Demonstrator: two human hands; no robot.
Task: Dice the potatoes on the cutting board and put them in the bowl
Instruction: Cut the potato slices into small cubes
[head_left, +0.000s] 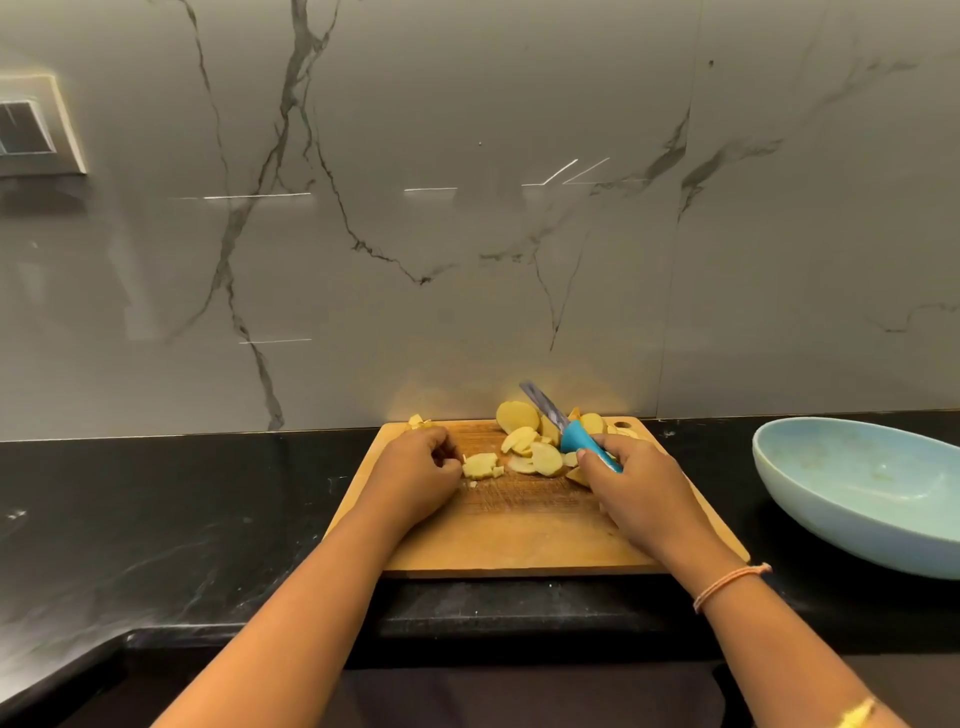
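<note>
A wooden cutting board (519, 535) lies on the black counter. Several pale yellow potato slices (524, 439) are piled at its far side, and a small stack of cut potato (480, 464) lies nearer the middle. My left hand (415, 475) rests on the board with curled fingers touching that stack. My right hand (634, 486) grips a knife by its blue handle (582, 441), the blade (543, 405) raised and pointing away over the slices. A light blue bowl (852, 488) sits to the right of the board; it looks empty.
A marbled grey wall rises right behind the board. A few potato bits (418, 421) lie at the board's far left corner. A switch plate (36, 127) is on the wall at far left. The black counter (182, 519) extends left.
</note>
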